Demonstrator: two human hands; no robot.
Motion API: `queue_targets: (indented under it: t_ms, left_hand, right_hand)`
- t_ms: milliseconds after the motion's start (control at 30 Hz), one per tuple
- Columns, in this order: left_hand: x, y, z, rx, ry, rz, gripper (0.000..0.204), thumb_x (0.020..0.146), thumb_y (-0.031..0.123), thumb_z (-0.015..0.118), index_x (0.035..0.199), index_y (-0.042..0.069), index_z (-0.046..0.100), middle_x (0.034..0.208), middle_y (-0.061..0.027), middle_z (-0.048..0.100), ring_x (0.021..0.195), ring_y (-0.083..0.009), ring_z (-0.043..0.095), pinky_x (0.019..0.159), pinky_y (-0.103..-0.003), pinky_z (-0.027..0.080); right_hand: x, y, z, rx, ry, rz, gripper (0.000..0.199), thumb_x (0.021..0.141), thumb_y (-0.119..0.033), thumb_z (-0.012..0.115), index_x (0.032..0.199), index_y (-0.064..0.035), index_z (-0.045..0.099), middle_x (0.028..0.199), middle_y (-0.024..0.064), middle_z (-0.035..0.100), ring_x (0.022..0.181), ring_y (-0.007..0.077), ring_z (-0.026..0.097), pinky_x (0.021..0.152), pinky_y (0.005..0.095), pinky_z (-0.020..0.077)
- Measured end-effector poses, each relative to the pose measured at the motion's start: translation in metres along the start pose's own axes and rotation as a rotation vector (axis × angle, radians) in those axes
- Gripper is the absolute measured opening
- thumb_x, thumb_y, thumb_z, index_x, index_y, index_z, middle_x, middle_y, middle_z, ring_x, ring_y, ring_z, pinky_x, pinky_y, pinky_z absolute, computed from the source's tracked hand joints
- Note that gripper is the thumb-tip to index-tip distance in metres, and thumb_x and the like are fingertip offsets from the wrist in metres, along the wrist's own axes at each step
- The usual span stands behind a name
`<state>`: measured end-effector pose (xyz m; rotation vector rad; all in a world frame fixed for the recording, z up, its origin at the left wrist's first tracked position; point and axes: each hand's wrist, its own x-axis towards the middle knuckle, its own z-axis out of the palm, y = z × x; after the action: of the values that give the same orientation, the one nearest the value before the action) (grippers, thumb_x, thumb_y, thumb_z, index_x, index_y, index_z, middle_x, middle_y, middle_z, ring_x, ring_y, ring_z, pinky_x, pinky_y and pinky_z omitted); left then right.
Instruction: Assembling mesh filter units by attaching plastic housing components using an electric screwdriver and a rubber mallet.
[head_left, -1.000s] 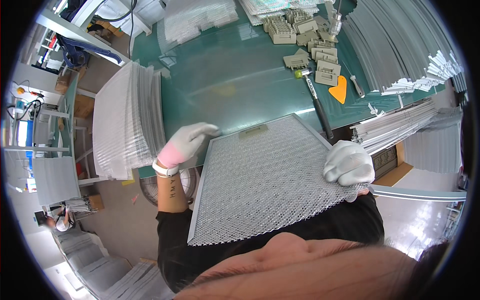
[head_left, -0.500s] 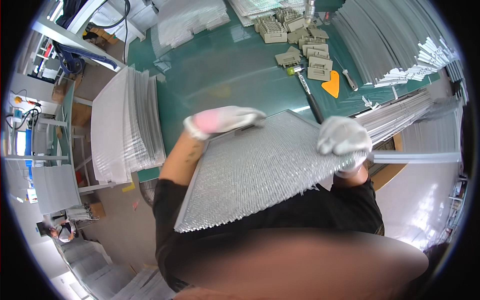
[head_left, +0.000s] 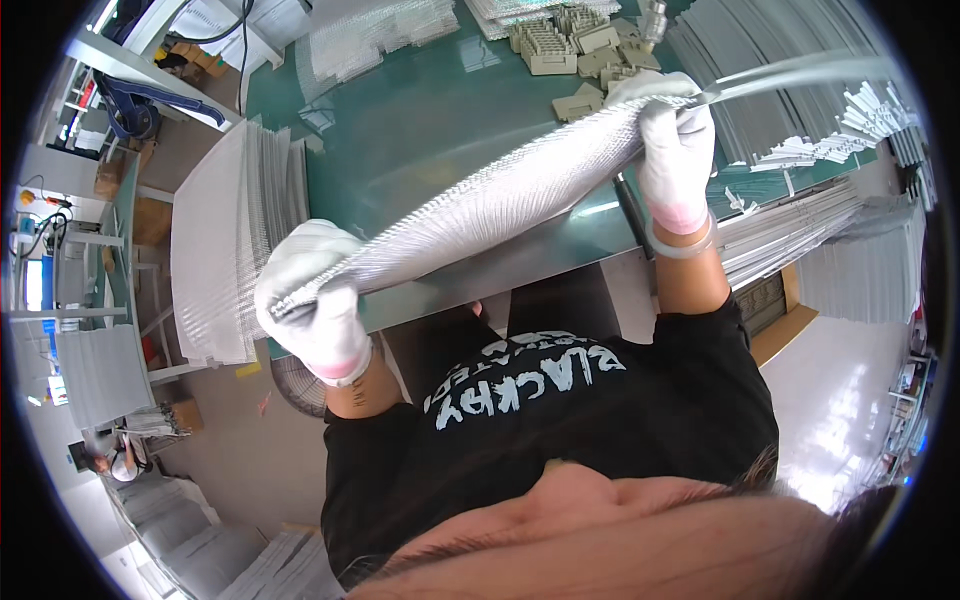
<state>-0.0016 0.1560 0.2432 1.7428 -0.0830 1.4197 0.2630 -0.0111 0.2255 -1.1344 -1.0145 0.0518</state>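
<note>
**Turning the mesh panel with a grip at two opposite ends**

The mesh panel (head_left: pixel 500 195) is held up in the air above the front edge of the green bench (head_left: pixel 420 110), seen almost edge-on, so it looks like a long silver band from lower left to upper right. The left hand (head_left: pixel 310 300), in a white glove, is clenched around the lower end. The right hand (head_left: pixel 675 150), also gloved, grips the upper end, close to the grey plastic pieces (head_left: pixel 575 45) that lie on the bench.

To do this step well, I think both hands should keep a firm grip on the frame edge, not on the soft mesh, because the mesh may dent under the fingers. The panel seems light but wide, so it can bend in the middle; equal tension from both ends would help. The upper end is near the long metal strips (head_left: pixel 790 90) on the right, and it should pass them without touching. A stack of similar white panels (head_left: pixel 225 250) stands left of the bench.
</note>
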Motion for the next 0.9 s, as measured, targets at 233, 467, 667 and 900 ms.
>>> queue_targets:
  t_ms: [233,467,667,900]
  left_hand:
    - [-0.005,-0.002,-0.009,-0.012,-0.068,-0.002,0.028,0.089,0.023,0.072,0.098,0.001,0.059,0.082,-0.0128,0.064,0.069,-0.0230,0.058,0.063,-0.037,0.044]
    - [-0.025,-0.014,-0.023,-0.493,-0.745,0.144,0.037,0.095,0.031,0.052,0.077,0.000,0.064,0.076,-0.0156,0.066,0.065,-0.0275,0.067,0.051,-0.037,0.048]
    - [-0.085,-0.022,-0.033,0.188,-1.148,-0.389,0.052,0.082,0.024,0.065,0.130,0.007,0.056,0.136,-0.0180,0.054,0.124,-0.0375,0.051,0.107,-0.046,0.040]
    - [-0.090,-0.073,-0.039,0.691,-1.344,-0.449,0.043,0.082,0.020,0.063,0.122,0.005,0.057,0.118,-0.0186,0.060,0.114,-0.0368,0.055,0.099,-0.044,0.045]
  right_hand:
    - [0.002,0.002,-0.001,0.120,-0.094,-0.049,0.035,0.098,-0.036,0.059,0.095,-0.0016,0.056,0.084,0.0123,0.062,0.079,0.0223,0.060,0.074,0.0350,0.0489]
    - [-0.045,-0.019,-0.016,0.218,-0.219,-0.241,0.038,0.095,-0.042,0.062,0.076,-0.0096,0.053,0.065,0.0046,0.060,0.055,0.0189,0.055,0.051,0.0318,0.0441]
    - [-0.057,-0.023,-0.047,0.362,-0.641,-0.393,0.054,0.098,-0.053,0.048,0.078,-0.0034,0.057,0.070,0.0098,0.064,0.063,0.0234,0.063,0.055,0.0350,0.0490]
    - [-0.082,-0.032,-0.039,0.335,-0.330,-0.248,0.052,0.095,-0.053,0.054,0.081,-0.0032,0.059,0.075,0.0117,0.065,0.067,0.0244,0.062,0.057,0.0348,0.0493]
